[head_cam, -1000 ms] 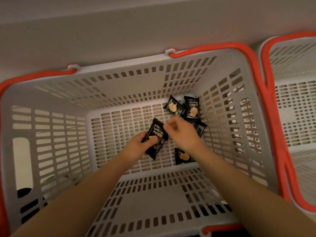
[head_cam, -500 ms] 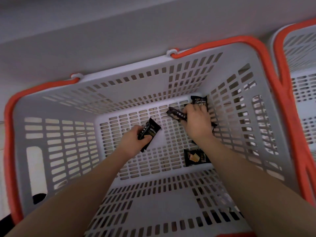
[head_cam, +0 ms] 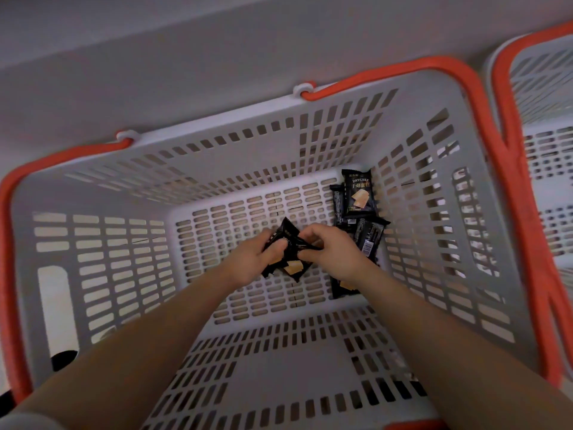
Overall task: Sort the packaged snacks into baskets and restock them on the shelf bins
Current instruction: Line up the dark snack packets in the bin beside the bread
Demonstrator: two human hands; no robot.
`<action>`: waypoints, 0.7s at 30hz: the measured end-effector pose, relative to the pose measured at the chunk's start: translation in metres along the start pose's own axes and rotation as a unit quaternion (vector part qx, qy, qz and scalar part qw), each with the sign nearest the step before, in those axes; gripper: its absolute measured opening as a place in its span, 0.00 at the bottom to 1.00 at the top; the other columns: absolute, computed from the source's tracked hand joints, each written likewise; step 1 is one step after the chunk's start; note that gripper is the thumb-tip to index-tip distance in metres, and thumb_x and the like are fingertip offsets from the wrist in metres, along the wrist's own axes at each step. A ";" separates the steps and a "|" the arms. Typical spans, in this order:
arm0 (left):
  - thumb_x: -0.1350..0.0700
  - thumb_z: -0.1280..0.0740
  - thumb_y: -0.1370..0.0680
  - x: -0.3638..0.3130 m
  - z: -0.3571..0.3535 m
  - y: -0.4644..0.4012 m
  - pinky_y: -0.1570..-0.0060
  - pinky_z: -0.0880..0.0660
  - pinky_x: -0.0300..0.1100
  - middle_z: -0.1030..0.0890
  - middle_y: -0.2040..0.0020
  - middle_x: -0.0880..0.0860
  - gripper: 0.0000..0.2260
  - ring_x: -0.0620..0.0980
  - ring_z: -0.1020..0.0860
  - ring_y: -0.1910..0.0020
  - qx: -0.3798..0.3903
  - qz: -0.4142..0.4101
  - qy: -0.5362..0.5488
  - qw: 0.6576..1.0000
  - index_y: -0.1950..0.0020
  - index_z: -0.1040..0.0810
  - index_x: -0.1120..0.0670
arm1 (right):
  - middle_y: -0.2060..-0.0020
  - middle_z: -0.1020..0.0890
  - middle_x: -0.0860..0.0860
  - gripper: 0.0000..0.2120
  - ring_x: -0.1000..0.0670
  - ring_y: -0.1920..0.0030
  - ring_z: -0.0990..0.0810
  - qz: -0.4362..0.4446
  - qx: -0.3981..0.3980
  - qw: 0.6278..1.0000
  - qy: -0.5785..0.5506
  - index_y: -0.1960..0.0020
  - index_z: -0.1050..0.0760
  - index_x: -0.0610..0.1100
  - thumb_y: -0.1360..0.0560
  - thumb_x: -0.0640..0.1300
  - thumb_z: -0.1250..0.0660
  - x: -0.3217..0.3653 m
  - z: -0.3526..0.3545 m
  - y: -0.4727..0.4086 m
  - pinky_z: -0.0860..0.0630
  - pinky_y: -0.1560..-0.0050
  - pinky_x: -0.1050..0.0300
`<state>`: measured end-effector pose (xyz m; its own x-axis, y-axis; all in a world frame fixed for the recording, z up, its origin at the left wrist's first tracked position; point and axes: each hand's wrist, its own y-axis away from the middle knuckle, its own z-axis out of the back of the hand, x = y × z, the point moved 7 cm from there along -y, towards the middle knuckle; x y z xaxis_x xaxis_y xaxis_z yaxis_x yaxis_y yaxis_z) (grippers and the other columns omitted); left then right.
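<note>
1. Both arms reach down into a deep white slotted basket [head_cam: 102,262] with an orange rim handle [head_cam: 502,144]; the two hands meet near the middle of its floor.
2. The left hand [head_cam: 248,259] has its fingers curled round a black snack packet [head_cam: 286,254], gripping it from the left side, thumb on the packet's face.
3. The right hand [head_cam: 331,249] pinches the same packet, or one pressed against it, from the right, with fingers bent and fingertips on the wrapper's edge. Whether one packet or two is held between the hands cannot be told.
4. The held packet is tilted, lifted slightly off the basket floor, with a tan cake picture showing at its near end.
5. In the far right corner of the basket floor a black packet printed "DRYCAKE" [head_cam: 358,193] lies face up, overlapping another dark packet just to its left.
6. Nearer, beside the right hand, a packet lies back side up [head_cam: 370,237], its barcode showing.
7. One more packet [head_cam: 344,287] lies under the right wrist, partly hidden.
8. A second white basket [head_cam: 545,150] with an orange handle stands just to the right, touching the first.
</note>
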<state>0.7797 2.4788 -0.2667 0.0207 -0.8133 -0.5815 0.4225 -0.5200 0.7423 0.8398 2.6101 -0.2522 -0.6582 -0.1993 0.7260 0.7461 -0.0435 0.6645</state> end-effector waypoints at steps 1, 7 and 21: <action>0.44 0.44 0.21 0.000 0.000 0.000 0.65 0.31 0.27 0.23 0.54 0.44 0.14 0.44 0.24 0.57 0.004 -0.010 -0.010 1.000 0.39 0.31 0.49 | 0.51 0.21 0.50 0.10 0.49 0.50 0.23 -0.003 0.010 1.000 -0.016 0.46 0.24 0.43 0.26 0.36 0.32 -0.001 0.000 0.001 0.27 0.47 0.56; 0.50 0.45 0.18 0.006 0.011 -0.006 0.62 0.32 0.37 0.23 0.47 0.51 0.16 0.48 0.26 0.53 -0.059 -0.011 -0.033 0.998 0.33 0.31 0.54 | 0.56 0.18 0.53 0.09 0.53 0.53 0.21 -0.015 0.042 0.993 -0.111 0.51 0.21 0.47 0.26 0.35 0.32 -0.004 0.004 0.000 0.25 0.46 0.57; 0.46 0.41 0.21 -0.004 -0.004 -0.005 0.55 0.26 0.41 0.22 0.44 0.50 0.20 0.48 0.22 0.52 -0.019 -0.020 -0.002 1.000 0.30 0.36 0.50 | 0.36 0.29 0.41 0.17 0.44 0.37 0.31 -0.008 -0.350 0.919 0.179 0.34 0.31 0.38 0.22 0.42 0.39 0.010 0.077 0.001 0.33 0.39 0.55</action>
<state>0.7810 2.4857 -0.2688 -0.0010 -0.7933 -0.6088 0.4564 -0.5421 0.7056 0.8258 2.6832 -0.2306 -0.6881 -0.4976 0.5282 0.7010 -0.6438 0.3068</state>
